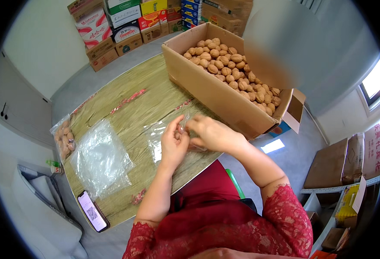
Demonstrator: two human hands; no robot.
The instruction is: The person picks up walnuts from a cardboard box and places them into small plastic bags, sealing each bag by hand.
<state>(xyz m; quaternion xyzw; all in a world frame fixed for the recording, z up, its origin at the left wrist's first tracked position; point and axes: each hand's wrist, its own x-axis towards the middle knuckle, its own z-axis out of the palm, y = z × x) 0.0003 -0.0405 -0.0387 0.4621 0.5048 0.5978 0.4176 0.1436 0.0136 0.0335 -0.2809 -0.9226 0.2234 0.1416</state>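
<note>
Before me on the wood-patterned table (128,119), my left hand (174,142) and my right hand (211,133) come close together over a clear plastic bag (153,137). Curled fingers of my left hand hold the film. My right hand, slightly blurred, has its fingers on the bag's other side; its fingertips are partly hidden. What the bag contains is covered by my hands. Just beyond my right hand stands an open cardboard box (215,100) of walnuts (225,71). A stack of flat clear bags (100,158) lies to the left.
A filled clear bag of walnuts (64,139) rests at the table's left edge. A smartphone (92,212) with a lit screen lies at the near left corner. Stacked cartons (128,32) line the far wall. Shelves with boxes (343,187) stand at right, a grey sofa (44,207) at left.
</note>
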